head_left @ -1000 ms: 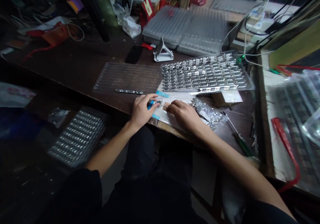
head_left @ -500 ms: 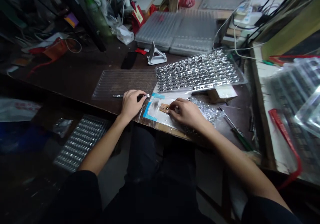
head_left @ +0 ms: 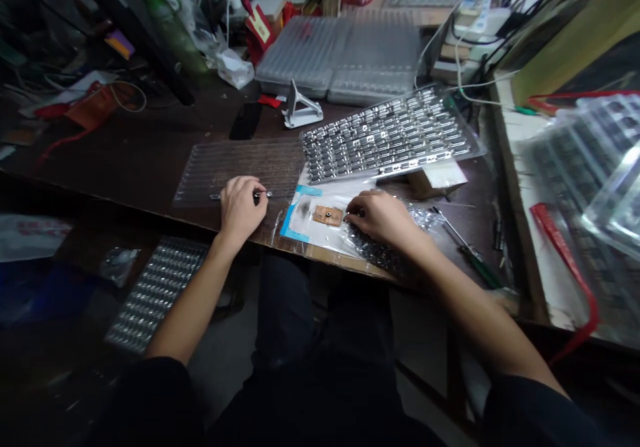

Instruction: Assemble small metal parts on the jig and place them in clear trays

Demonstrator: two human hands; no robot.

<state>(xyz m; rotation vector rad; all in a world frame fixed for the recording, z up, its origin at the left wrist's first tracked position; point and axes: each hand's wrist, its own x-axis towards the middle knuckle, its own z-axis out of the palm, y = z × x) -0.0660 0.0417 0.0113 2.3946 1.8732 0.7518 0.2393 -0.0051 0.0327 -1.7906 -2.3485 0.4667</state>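
Observation:
My left hand (head_left: 243, 207) is closed at the front edge of a clear ridged tray (head_left: 200, 167). A small shiny metal part (head_left: 269, 194) shows at its thumb and fingertips. More metal parts lie in the tray's front groove, partly behind the hand. My right hand (head_left: 383, 217) is pinched beside a loose pile of small metal pieces (head_left: 370, 242); what its fingertips hold, if anything, is too small to name. Between the hands, a small brown block (head_left: 327, 216) with a dark round piece on it lies on a white sheet (head_left: 300, 224) edged with blue tape.
A filled tray of metal parts (head_left: 390, 134) leans on a pale block (head_left: 440, 179). Behind are stacked clear trays (head_left: 295, 54), a white stand (head_left: 301, 107) and a dark phone (head_left: 245, 121). A green-handled screwdriver (head_left: 480, 267) lies right. Another filled tray (head_left: 155, 294) sits low left.
My right hand has drawn off the brown block to the right, uncovering it. My left hand stays at the tray's front edge, the metal part at its fingertips. The whole view has shifted slightly.

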